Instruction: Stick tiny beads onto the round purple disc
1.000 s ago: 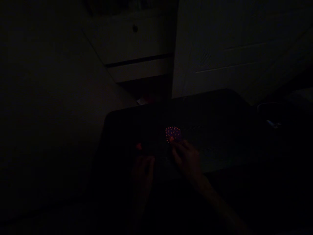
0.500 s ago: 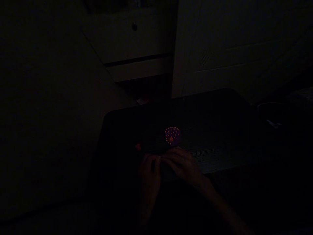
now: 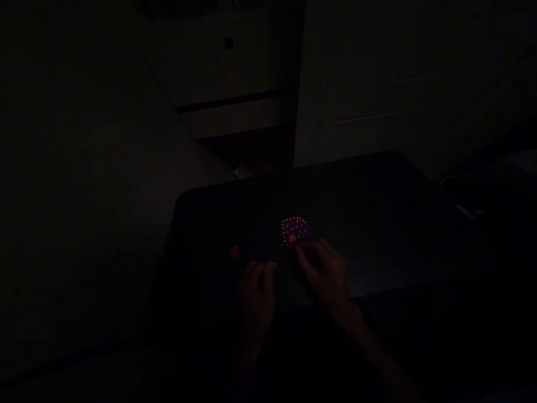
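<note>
The bare right hand reaches forward, fingers bent; the bare left hand (dimly lit) curls its fingertips together.

We've got one view: head-worn cam, above the near edge of the dark table, facing forward and down. Mid-range framing: both far corners in shot, plus drawer front beyond. No second view, so no overlap.
</note>
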The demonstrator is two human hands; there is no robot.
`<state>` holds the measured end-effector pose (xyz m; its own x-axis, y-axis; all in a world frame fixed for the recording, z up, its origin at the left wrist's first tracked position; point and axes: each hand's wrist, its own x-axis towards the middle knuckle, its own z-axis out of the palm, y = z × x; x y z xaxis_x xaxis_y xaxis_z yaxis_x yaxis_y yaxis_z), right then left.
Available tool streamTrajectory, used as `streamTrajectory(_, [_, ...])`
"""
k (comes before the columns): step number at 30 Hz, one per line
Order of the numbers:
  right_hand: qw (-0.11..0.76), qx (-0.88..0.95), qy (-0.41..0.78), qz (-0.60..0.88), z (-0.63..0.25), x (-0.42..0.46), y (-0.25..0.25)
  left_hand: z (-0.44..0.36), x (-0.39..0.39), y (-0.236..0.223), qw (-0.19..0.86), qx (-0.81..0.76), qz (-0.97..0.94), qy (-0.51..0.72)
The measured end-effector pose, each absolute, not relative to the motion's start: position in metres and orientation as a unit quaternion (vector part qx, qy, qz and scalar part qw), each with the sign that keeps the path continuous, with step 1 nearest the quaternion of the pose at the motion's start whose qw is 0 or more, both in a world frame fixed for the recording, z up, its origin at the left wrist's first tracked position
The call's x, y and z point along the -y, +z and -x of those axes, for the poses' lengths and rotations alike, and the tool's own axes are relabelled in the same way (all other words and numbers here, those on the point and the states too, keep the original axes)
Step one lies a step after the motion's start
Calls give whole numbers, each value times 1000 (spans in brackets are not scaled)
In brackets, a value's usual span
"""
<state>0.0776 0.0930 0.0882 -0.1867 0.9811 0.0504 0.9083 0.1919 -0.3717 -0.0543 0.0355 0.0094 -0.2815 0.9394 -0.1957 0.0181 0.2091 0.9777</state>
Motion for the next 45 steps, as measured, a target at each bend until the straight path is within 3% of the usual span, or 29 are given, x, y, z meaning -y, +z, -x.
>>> streamTrajectory(15, [59,779,86,618,-80,-95,80,51,-34,6,441,-624,-414,495])
streamTrajectory(45, [12,800,58,598,-79,-90,82,52,-34,6,458,-619,-409,490])
